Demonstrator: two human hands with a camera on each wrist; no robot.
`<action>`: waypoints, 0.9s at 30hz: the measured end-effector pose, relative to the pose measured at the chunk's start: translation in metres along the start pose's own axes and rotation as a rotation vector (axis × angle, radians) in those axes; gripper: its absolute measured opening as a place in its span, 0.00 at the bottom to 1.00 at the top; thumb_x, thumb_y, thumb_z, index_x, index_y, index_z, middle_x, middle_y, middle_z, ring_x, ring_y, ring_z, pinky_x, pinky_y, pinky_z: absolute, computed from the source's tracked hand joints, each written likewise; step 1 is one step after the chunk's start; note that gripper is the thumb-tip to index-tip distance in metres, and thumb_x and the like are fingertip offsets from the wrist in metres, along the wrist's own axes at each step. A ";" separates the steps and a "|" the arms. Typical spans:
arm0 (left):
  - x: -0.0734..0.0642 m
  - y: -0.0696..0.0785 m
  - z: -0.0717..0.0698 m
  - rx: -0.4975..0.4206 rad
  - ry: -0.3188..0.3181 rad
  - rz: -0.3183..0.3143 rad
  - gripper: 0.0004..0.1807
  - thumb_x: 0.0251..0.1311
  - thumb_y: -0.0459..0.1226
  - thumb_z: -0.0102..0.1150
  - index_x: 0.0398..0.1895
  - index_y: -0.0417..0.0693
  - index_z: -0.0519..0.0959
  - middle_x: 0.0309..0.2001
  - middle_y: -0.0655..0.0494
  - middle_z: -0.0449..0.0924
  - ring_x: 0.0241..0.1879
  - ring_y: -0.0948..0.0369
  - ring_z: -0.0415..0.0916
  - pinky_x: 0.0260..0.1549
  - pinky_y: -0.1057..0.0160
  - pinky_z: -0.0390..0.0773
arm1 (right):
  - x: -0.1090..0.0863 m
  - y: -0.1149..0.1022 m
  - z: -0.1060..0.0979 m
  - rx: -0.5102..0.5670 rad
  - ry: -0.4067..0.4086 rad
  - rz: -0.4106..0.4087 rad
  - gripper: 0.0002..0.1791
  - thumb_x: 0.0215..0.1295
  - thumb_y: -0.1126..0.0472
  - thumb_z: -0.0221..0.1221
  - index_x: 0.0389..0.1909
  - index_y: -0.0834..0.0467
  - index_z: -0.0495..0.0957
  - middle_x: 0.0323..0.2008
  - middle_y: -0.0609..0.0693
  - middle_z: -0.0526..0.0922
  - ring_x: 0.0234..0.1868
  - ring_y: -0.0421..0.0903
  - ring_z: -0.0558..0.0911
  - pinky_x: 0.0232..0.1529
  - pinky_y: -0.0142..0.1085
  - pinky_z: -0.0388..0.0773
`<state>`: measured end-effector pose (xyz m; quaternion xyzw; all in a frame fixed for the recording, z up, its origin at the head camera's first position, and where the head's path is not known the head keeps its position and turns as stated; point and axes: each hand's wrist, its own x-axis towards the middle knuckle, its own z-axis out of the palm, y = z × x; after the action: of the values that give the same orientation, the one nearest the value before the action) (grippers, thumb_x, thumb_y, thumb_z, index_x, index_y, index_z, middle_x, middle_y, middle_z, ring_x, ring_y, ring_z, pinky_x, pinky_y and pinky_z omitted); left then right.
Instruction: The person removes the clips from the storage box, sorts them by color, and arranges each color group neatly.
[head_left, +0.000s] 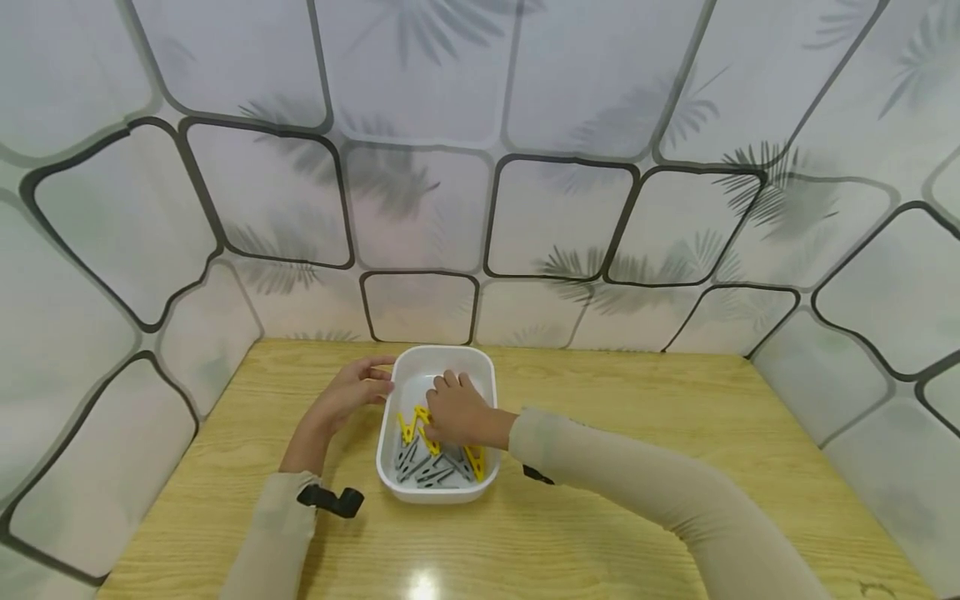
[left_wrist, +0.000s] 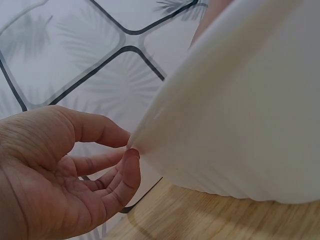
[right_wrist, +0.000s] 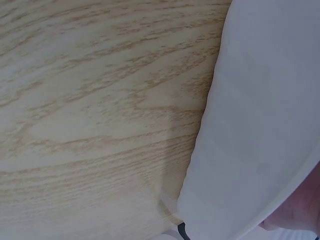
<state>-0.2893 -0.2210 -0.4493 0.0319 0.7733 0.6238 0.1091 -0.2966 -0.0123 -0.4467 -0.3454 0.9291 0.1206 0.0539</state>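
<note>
Beige sleeves (head_left: 626,467) up close, lying at seven and four o'clock of the white tub (head_left: 437,497), with the tub planted on the wood-grain table (head_left: 615,542), between six and seven o'clock from the head view's middle. Now inside: grey clips (head_left: 431,472) jumbled at the tub's six o'clock, yellow clips (head_left: 407,428) showing at nine and between four and five. And there, dipped in from three o'clock, the right hand (head_left: 461,414), fingers bent over the clips; cannot tell whether pinching one, fingertips hidden. Out at ten, the left hand (head_left: 348,396), pinching the rim. Beyond, at twelve, a pale leaf-printed wall (head_left: 558,217).
</note>
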 end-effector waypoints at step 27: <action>-0.004 -0.007 -0.005 -0.051 -0.050 -0.016 0.32 0.70 0.29 0.56 0.76 0.38 0.61 0.52 0.44 0.70 0.46 0.59 0.77 0.44 0.63 0.84 | -0.031 0.011 -0.020 0.207 0.404 0.055 0.15 0.71 0.48 0.60 0.41 0.56 0.73 0.41 0.51 0.72 0.45 0.49 0.67 0.49 0.44 0.65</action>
<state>-0.2858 -0.2284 -0.4549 0.0388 0.7543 0.6414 0.1342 -0.2807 0.0096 -0.4197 -0.3299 0.9375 -0.0455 -0.1014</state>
